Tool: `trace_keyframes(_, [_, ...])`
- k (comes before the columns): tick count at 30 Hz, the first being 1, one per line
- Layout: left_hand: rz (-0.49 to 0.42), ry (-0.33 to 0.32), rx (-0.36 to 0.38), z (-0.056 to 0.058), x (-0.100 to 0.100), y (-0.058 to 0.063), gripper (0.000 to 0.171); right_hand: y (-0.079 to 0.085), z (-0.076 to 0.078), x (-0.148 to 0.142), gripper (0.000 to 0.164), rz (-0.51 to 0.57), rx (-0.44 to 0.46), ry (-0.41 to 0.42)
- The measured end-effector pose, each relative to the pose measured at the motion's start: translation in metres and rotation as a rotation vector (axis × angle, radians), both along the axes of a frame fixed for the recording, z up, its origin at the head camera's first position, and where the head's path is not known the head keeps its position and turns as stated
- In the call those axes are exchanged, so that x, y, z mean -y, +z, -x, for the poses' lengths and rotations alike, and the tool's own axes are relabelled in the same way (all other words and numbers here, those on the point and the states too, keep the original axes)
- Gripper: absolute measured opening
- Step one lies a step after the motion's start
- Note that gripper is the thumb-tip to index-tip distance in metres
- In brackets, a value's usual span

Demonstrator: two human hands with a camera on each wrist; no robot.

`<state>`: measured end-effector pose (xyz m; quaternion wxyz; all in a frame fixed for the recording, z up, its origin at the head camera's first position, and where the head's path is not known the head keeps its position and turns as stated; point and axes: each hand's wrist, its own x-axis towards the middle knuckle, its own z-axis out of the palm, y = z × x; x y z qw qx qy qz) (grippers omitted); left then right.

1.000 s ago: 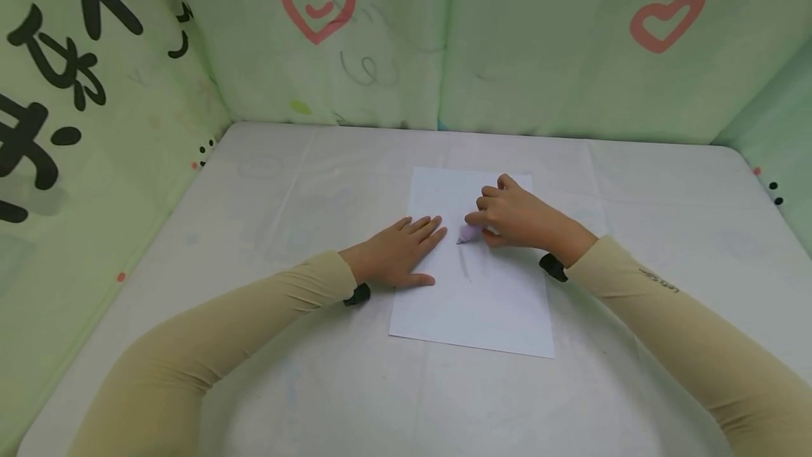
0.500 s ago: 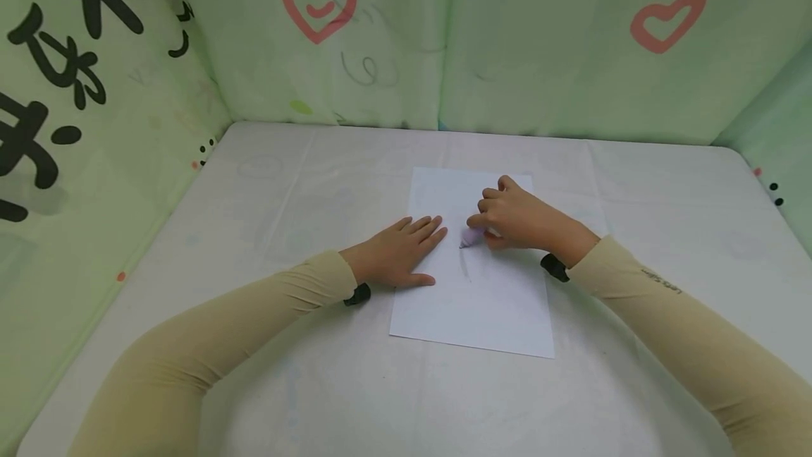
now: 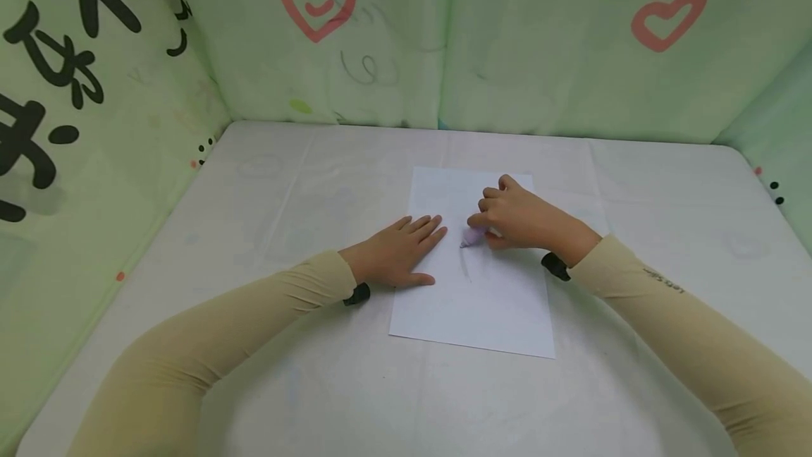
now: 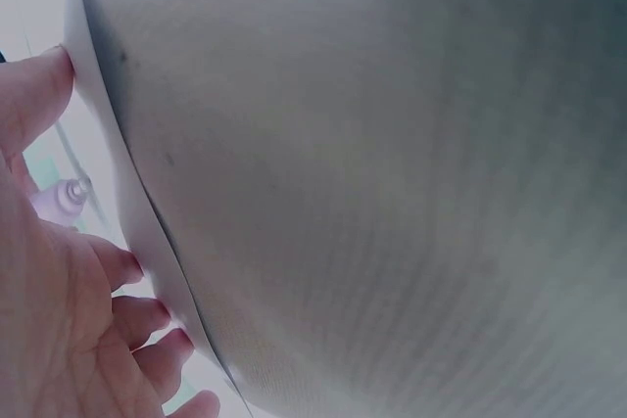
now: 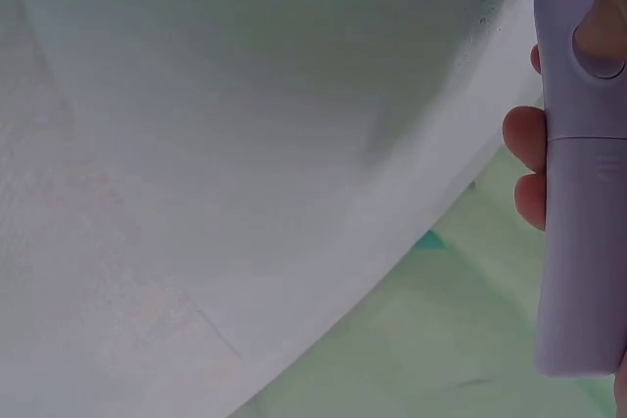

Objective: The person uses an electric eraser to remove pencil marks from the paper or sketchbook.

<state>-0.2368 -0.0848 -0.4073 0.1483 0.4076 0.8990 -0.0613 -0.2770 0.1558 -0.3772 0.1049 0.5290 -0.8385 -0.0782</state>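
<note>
A white sheet of paper [image 3: 472, 323] lies on the table, with a faint grey streak [image 3: 466, 268] near its middle. My left hand [image 3: 400, 252] rests spread on the sheet's left side; its palm and fingertips show in the left wrist view. My right hand [image 3: 517, 216] grips a lavender electric eraser [image 5: 583, 252], its thumb on the round button and its fingers curled around the body. The eraser's tip points down at the upper end of the streak. Dark specks [image 5: 485, 7] lie on the paper by the tip. The hand hides most of the eraser in the head view.
A white cloth covers the table [image 3: 304, 386]. Behind it hangs a pale green curtain [image 3: 539, 76] with pink hearts, and more curtain with black characters stands at the left. Each wrist wears a small black camera, such as the right wrist camera [image 3: 555, 266].
My right hand has shifted very slightly right with the eraser, and the tip has moved a little toward me along the streak. The left hand has stayed in place.
</note>
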Motion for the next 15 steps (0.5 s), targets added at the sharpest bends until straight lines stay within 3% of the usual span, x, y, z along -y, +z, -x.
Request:
trace_keyframes(9, [-0.005,0.001,0.002,0.0002,-0.0002,-0.0009,0.084,-0.0006,0.0002,0.0006,0.008,0.001,0.0,0.007])
trace_keyframes(15, [-0.009,-0.002,0.004,-0.0006,0.0006,0.0007,0.084,-0.001,0.0003,0.0023,0.01,0.014,-0.054,0.025])
